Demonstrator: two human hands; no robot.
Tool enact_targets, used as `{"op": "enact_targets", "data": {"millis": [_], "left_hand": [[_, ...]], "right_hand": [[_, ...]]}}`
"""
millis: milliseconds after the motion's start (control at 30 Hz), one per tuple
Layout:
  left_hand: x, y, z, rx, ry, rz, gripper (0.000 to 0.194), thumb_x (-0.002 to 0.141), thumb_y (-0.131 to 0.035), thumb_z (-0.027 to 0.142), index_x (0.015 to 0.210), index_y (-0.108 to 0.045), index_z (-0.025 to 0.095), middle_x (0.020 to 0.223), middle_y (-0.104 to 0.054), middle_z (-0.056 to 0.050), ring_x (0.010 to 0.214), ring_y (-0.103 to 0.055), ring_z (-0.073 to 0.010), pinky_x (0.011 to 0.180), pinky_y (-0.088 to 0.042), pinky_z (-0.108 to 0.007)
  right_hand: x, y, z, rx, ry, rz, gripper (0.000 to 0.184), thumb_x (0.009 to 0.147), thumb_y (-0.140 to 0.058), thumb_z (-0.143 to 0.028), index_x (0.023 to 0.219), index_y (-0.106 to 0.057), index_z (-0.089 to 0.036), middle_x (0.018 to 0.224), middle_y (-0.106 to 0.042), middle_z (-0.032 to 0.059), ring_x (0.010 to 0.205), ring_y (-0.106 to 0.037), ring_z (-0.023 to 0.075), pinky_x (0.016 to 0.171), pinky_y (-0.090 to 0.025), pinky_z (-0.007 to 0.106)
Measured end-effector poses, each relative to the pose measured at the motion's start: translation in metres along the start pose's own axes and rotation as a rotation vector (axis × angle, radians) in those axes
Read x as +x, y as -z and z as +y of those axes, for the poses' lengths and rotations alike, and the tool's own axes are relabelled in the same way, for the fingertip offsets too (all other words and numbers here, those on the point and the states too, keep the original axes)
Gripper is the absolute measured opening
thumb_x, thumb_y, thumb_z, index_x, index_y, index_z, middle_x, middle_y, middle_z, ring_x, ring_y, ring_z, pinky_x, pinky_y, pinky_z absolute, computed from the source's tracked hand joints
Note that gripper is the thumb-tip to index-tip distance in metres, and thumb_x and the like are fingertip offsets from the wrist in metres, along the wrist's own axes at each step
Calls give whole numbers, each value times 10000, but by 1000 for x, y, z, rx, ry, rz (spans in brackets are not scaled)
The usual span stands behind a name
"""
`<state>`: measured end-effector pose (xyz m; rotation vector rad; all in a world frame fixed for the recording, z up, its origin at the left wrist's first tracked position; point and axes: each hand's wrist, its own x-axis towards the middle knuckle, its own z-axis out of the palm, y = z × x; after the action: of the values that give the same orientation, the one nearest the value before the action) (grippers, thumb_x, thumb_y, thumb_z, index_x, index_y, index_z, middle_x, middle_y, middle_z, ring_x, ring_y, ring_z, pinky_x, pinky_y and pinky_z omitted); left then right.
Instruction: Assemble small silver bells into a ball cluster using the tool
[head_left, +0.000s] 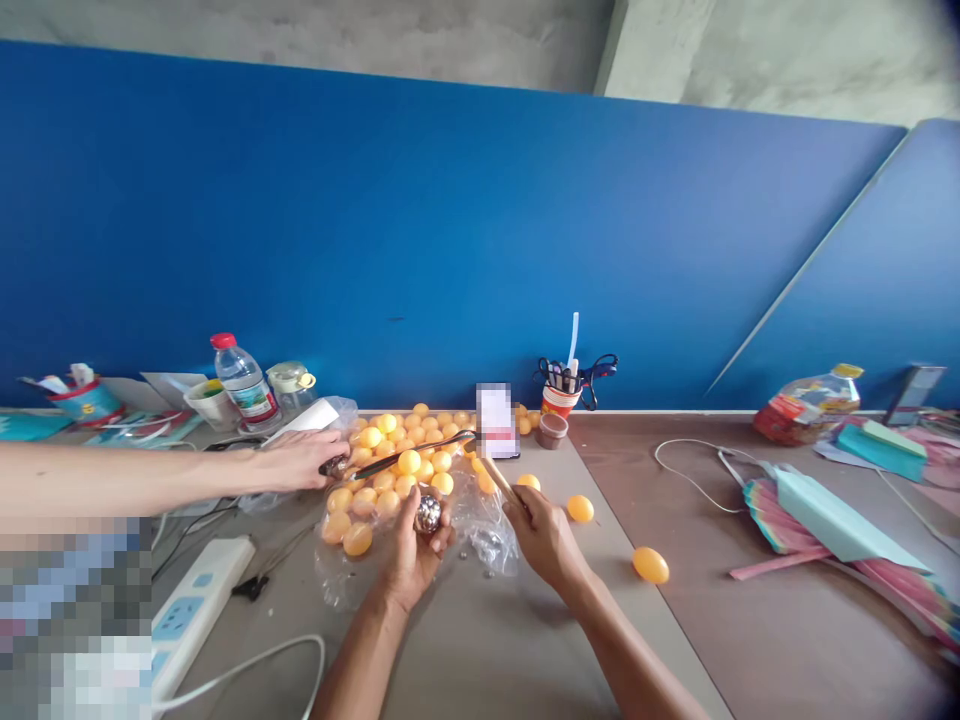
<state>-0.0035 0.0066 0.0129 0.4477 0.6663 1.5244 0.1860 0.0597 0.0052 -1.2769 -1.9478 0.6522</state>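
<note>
My left hand is closed around a shiny, crumpled silver ball, which looks like foil. In my right hand is a wooden-handled tool, slanting up and left; its far end is too unclear to name. Just beyond both hands lies a heap of orange plastic balls, partly on clear plastic wrap. A long dark strip crosses above the heap towards the tool. From the left, another person's hand reaches in, holding a small dark, shiny thing.
A phone stands behind the balls, near a cup of cables and a small brown tub. Loose orange balls lie right. A power strip and a water bottle are left; a pink fan-like item lies right.
</note>
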Motion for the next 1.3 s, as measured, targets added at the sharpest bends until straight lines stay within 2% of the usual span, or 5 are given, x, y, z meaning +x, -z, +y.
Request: {"op": "enact_targets", "data": {"millis": [300,467,733,1100,1300], "left_hand": [[4,5,3,-41,-3,27,284,895,-511,391,749,-655,195,646,-574,-16,423,-335,-78,482,-316,-258],[5,8,4,-105,-10,-7,296,924,-465,337,789,-669,171,701,-613,-44,479,-419,-87,500,-372,-235],[8,7,1,-201,-12,10,276,835,-631,390,848,-678,119,740,-641,-73,498,-477,-86,506,-434,-223],[9,10,2,-215,-15,-31,259,859,-598,359,886,-698,121,793,-656,-102,538,-494,-100,540,-448,-239],[8,11,1,-215,-10,-45,247,853,-606,351,892,-693,123,804,-655,-104,548,-497,-102,552,-447,-240]], "right_hand": [[2,0,3,-12,-4,23,192,878,-447,-323,752,-532,-205,676,-559,5,625,-522,160,568,-366,243],[1,-2,4,-69,-39,16,124,857,-483,-285,840,-575,-203,808,-612,29,696,-572,168,606,-388,242],[1,-5,9,-221,-103,-5,129,862,-508,-237,959,-588,-211,991,-628,51,729,-604,166,598,-372,236],[0,-23,9,-376,-91,-112,128,870,-517,-199,972,-594,-207,1039,-642,59,753,-611,167,643,-357,249],[2,-23,8,-428,-128,-137,133,869,-521,-211,976,-600,-203,1043,-649,60,764,-614,175,659,-355,262]]}}
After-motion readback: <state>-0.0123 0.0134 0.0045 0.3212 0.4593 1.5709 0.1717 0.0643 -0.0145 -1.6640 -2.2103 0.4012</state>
